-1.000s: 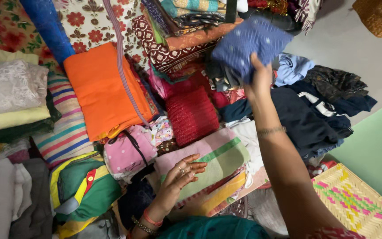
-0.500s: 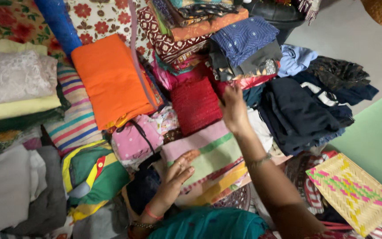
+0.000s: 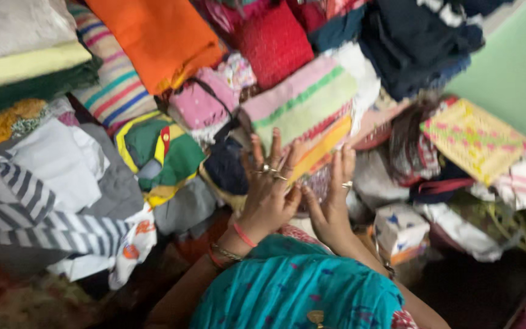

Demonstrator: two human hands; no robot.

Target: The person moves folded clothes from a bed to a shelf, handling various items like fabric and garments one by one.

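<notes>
Closest to me, both my hands have come back in front of my teal patterned top [image 3: 293,286]. My left hand [image 3: 269,189] is open, fingers spread, pressing flat on the near edge of the folded pink, cream and green striped cloth [image 3: 302,100]. My right hand [image 3: 331,198], which half a second ago was stretched out to the far piles, now stands open beside it, palm turned inward against the yellow and orange edge of the stack [image 3: 321,149] under that cloth. Neither hand grips anything; the blue dotted piece I held earlier has been let go and is out of view. To my left lie the grey-and-white striped fabric [image 3: 25,207] and the green and yellow bag [image 3: 159,152]. Farther off sit the folded orange cloth [image 3: 159,36], the red knitted piece [image 3: 272,39] and the woven yellow mat [image 3: 473,137].
</notes>
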